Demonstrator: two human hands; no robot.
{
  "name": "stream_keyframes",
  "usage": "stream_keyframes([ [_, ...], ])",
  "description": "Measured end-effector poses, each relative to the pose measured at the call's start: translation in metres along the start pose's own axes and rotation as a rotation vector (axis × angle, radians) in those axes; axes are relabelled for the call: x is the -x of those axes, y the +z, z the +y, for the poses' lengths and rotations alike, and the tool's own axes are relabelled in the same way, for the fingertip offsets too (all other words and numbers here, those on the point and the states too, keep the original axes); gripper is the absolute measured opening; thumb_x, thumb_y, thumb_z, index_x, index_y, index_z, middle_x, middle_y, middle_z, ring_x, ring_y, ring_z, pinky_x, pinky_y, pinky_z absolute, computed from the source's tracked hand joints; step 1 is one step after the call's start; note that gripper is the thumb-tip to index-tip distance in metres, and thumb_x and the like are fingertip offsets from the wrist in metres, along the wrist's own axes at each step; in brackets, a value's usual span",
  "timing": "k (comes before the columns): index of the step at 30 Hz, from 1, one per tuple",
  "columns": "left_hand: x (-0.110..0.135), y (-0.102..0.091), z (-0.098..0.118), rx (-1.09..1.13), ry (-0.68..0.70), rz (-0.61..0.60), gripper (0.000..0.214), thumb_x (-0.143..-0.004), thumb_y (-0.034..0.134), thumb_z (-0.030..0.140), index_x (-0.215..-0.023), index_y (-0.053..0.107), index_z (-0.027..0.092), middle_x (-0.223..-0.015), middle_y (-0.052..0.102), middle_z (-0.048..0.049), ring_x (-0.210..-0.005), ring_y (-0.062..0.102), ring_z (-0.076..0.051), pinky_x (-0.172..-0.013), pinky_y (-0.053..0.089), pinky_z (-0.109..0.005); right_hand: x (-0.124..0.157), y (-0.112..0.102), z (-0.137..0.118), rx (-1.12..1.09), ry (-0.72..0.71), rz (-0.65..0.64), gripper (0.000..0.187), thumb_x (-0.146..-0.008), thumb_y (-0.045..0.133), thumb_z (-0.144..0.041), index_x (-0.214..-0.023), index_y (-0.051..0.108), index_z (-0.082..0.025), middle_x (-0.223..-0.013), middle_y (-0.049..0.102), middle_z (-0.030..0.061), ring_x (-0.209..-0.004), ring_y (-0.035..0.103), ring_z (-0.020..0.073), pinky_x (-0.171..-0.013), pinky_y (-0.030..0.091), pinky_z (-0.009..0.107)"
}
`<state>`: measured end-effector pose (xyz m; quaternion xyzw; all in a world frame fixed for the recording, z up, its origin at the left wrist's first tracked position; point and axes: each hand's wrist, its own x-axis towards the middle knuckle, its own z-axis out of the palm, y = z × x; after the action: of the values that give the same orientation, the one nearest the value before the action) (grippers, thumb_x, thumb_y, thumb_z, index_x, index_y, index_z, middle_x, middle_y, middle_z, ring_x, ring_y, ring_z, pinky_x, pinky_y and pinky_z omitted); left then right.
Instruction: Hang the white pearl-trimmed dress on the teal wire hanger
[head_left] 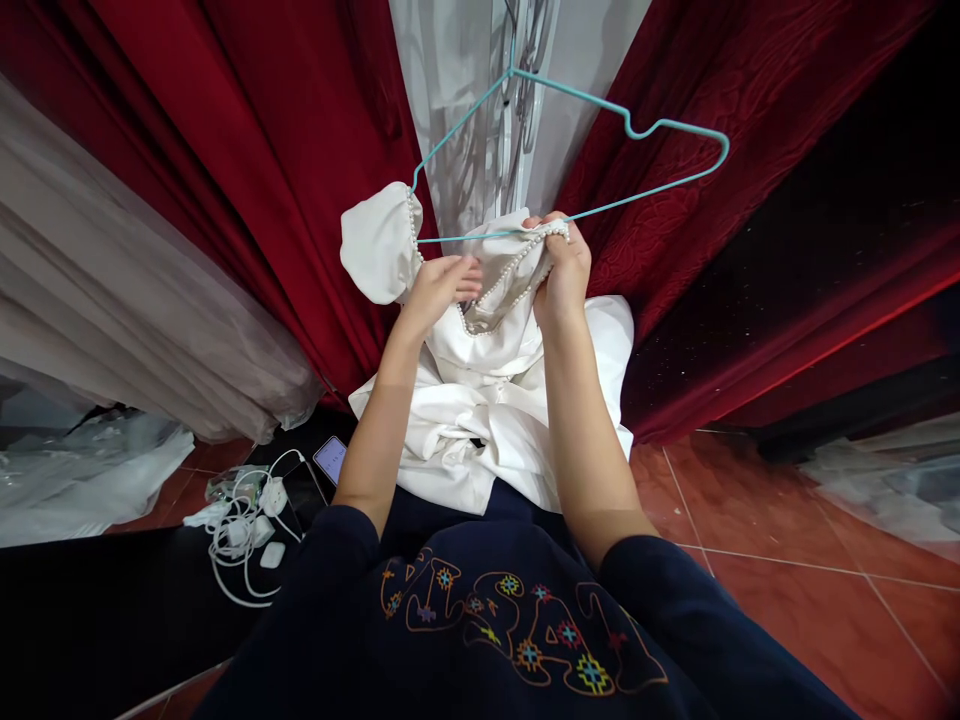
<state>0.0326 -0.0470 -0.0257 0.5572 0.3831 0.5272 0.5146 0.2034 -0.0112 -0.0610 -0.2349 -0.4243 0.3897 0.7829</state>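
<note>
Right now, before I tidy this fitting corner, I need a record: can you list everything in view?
white garment: one, white with a pearl-trimmed edge, centre, draped over the hanger's lower bar and down to the lap
wire hanger: one, turquoise, top centre, in front of the curtains
red curtains: dark red, on both sides behind the garment
sheer curtain: pale beige, far left
cables and plugs: a tangle, white, floor at lower left
phone: one, screen lit, floor beside the cables
floor tiles: red-brown, lower right
navy top: one, dark blue with coloured embroidery, bottom centre
left hand: fingers on the garment's neckline
right hand: closed on the pearl edge at the hanger bar
</note>
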Motion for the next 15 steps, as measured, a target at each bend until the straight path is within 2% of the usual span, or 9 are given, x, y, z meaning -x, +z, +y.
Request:
stream_keyframes([
  [1,-0.003,0.005,-0.005,0.110,-0.025,0.033,0.018,-0.112,0.053,0.024,-0.103,0.066,0.014,-0.100,0.075,-0.0070,-0.089,0.078,-0.015,-0.087,0.062,-0.028,0.000,0.000,-0.001,0.013,0.000,-0.009,0.035,-0.075,0.067,-0.051,-0.094,0.052,-0.027,-0.099,0.072,0.0028,-0.110,0.071,0.0239,-0.096,0.060,0.039],
  [3,-0.012,0.015,-0.009,0.368,0.017,0.144,0.023,-0.117,0.039,0.024,-0.115,0.060,0.016,-0.117,0.072,-0.0076,-0.116,0.076,-0.017,-0.104,0.059,-0.033,-0.001,0.000,-0.003,0.033,-0.002,-0.026,0.035,-0.075,0.066,-0.052,-0.095,0.051,-0.027,-0.100,0.071,0.0036,-0.110,0.071,0.0240,-0.096,0.060,0.040],
  [6,-0.025,0.026,-0.004,0.597,0.102,0.233,0.029,-0.118,0.026,0.021,-0.115,0.055,0.018,-0.125,0.068,-0.0072,-0.137,0.065,-0.018,-0.113,0.055,-0.036,0.001,0.001,-0.006,0.053,-0.021,-0.023,0.036,-0.076,0.065,-0.050,-0.099,0.054,-0.027,-0.108,0.071,0.0044,-0.110,0.070,0.0224,-0.097,0.060,0.039],
  [9,-0.026,0.030,0.002,0.665,0.169,0.262,0.026,-0.116,0.030,0.017,-0.101,0.051,0.020,-0.106,0.066,-0.0045,-0.132,0.066,-0.016,-0.115,0.054,-0.033,0.009,-0.003,-0.009,0.142,-0.004,0.117,0.029,-0.079,0.064,-0.040,-0.103,0.058,-0.025,-0.112,0.069,0.0035,-0.107,0.069,0.0179,-0.093,0.058,0.033],
  [11,-0.024,0.028,0.005,0.680,0.208,0.265,0.026,-0.115,0.032,0.014,-0.096,0.048,0.020,-0.094,0.060,-0.0023,-0.126,0.069,-0.016,-0.117,0.052,-0.034,0.015,-0.012,-0.015,0.236,0.059,0.273,0.019,-0.080,0.065,-0.028,-0.097,0.060,-0.022,-0.099,0.067,0.0012,-0.089,0.066,0.0131,-0.082,0.056,0.026],
  [13,-0.021,0.022,0.007,0.671,0.236,0.260,0.026,-0.114,0.032,0.012,-0.094,0.047,0.020,-0.087,0.055,-0.0008,-0.117,0.071,-0.016,-0.119,0.050,-0.035,0.019,-0.027,-0.025,0.353,0.126,0.368,0.008,-0.083,0.065,-0.020,-0.082,0.056,-0.019,-0.078,0.058,-0.0032,-0.067,0.053,0.0080,-0.065,0.046,0.020],
  [15,-0.020,0.014,0.010,0.654,0.246,0.250,0.027,-0.115,0.032,0.013,-0.093,0.046,0.020,-0.083,0.051,0.0002,-0.108,0.072,-0.015,-0.118,0.051,-0.036,0.018,-0.044,-0.040,0.486,0.162,0.392,0.027,-0.088,0.061,-0.016,-0.066,0.046,-0.019,-0.062,0.041,-0.0067,-0.055,0.035,0.0052,-0.052,0.029,0.018],
])
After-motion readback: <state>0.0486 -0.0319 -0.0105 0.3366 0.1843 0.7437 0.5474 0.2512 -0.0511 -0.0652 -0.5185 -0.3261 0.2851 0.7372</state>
